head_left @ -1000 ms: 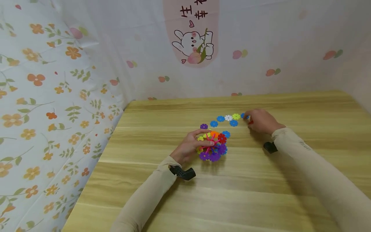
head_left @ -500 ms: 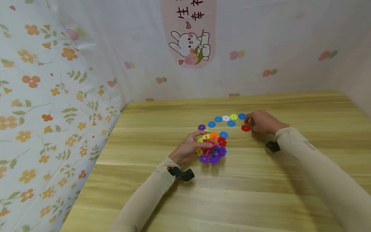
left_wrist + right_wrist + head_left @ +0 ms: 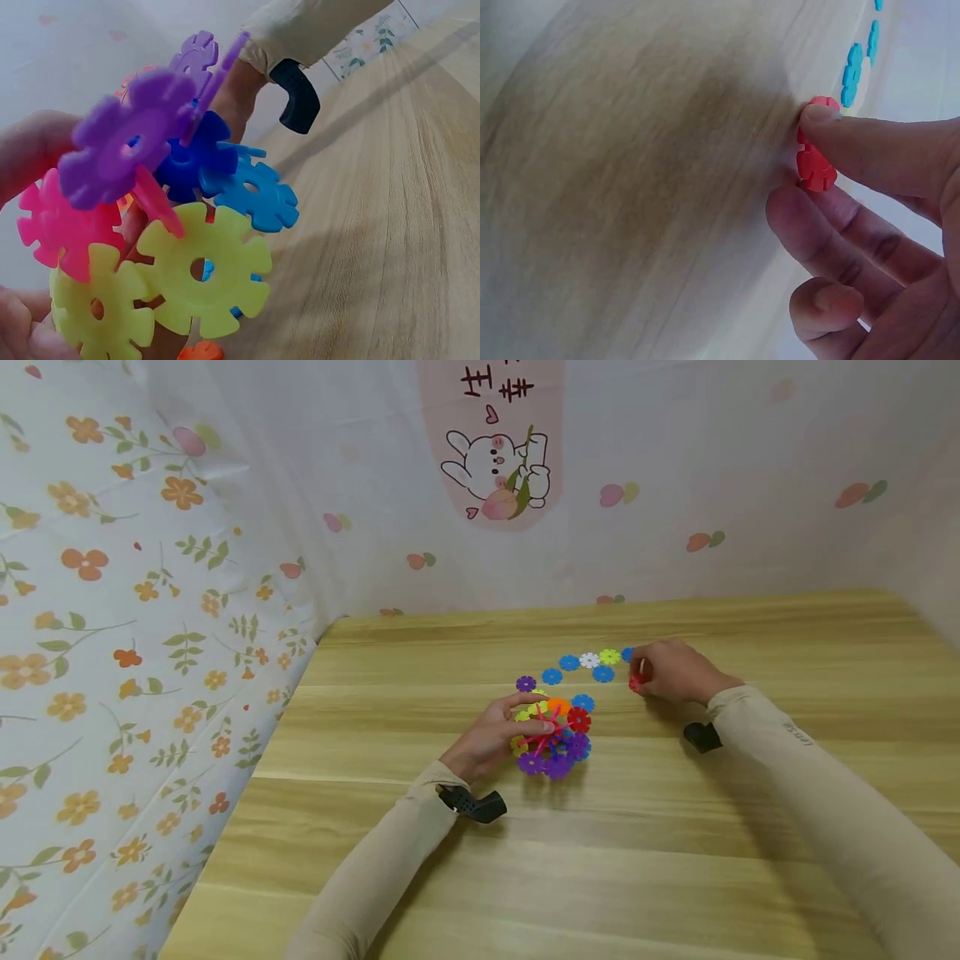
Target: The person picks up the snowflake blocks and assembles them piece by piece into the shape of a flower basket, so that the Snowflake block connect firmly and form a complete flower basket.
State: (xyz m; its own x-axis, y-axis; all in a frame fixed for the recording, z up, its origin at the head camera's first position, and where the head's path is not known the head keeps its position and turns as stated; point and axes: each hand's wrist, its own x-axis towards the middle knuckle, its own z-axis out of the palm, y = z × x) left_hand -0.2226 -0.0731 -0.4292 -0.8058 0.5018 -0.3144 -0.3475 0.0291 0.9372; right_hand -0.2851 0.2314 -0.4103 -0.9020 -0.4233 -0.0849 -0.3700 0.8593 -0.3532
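Note:
My left hand (image 3: 491,739) grips a rounded cluster of interlocking plastic snowflake discs (image 3: 557,766) in purple, pink, yellow, blue, orange and red. In the left wrist view a purple disc (image 3: 127,139) and a yellow disc (image 3: 202,270) face the camera, with the fingers partly hidden behind the cluster. Farther right, my right hand (image 3: 678,672) is low over the table, pinching a red snowflake disc (image 3: 816,169). The thumb lies on its upper edge, and fingertips meet its lower edge in the right wrist view.
Loose discs form a row behind the cluster: a purple disc (image 3: 526,683), several blue ones, a white disc (image 3: 589,660) and a yellow-green disc (image 3: 610,656). A blue disc (image 3: 627,654) lies at the right hand's fingertips. The wooden table (image 3: 600,877) ends at a patterned cloth backdrop (image 3: 360,560).
The red disc lay uncovered on the table half a second ago; my right fingers now close on it, partly covering it. The left hand keeps its hold on the cluster, almost unmoved.

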